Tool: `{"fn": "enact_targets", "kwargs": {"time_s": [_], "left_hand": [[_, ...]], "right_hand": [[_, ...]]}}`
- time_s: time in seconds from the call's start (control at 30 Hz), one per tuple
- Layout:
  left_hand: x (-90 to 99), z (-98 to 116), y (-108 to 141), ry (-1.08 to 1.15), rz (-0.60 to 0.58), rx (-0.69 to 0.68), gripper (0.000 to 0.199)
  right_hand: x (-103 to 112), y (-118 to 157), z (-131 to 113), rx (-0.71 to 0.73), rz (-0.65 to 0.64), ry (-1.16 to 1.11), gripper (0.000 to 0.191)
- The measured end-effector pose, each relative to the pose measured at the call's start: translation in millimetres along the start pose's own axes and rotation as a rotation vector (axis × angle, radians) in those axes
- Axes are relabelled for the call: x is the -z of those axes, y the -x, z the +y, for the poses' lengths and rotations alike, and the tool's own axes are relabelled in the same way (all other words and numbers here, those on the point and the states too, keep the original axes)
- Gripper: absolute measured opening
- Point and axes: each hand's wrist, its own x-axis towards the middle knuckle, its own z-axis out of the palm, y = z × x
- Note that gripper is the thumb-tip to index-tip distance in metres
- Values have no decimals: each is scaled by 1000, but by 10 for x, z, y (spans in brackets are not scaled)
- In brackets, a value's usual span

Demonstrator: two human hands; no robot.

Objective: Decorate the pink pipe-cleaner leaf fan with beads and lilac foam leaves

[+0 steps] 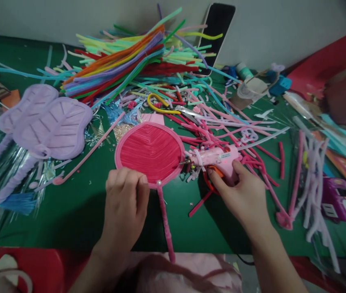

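Glue gun (pixel 217 156) fills the wrapped right hand (pixel 247 191) beside the fan (pixel 150 151), left hand (pixel 125 199) curled at its rim (pixel 117 154), hold unclear; from here I judge gluing, steady aim next.

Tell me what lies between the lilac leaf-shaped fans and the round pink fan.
In the head view, a long, slanting pink pipe cleaner lies between the lilac fans and the pink fan, with shiny strands and blue tassels beside its upper half.

Wears lt. pink garment (pixel 188 274) w/ bare forearms (pixel 278 258).
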Motion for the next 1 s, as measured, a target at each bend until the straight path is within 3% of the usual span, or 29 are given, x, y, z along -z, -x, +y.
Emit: {"fn": "enact_targets", "kwargs": {"time_s": [0.2,0.3,0.47,0.77,1.0], "left_hand": [[183,-111,31,40,130,-15,22],[150,-103,25,33,53,-53,4],[-8,-19,12,-1,-64,-53,13],[-84,50,-8,-82,-103,1,3],[-58,39,-13,-33,-85,-58,3]], "right_hand": [[1,5,5,-8,-6,-7,39],[-9,11,18,-6,0,-6,39],[-13,15,22,-6,-5,-2,38],[-23,13,20,4,11,-14,38],[-25,20,32,16,2,-7,38]]}}
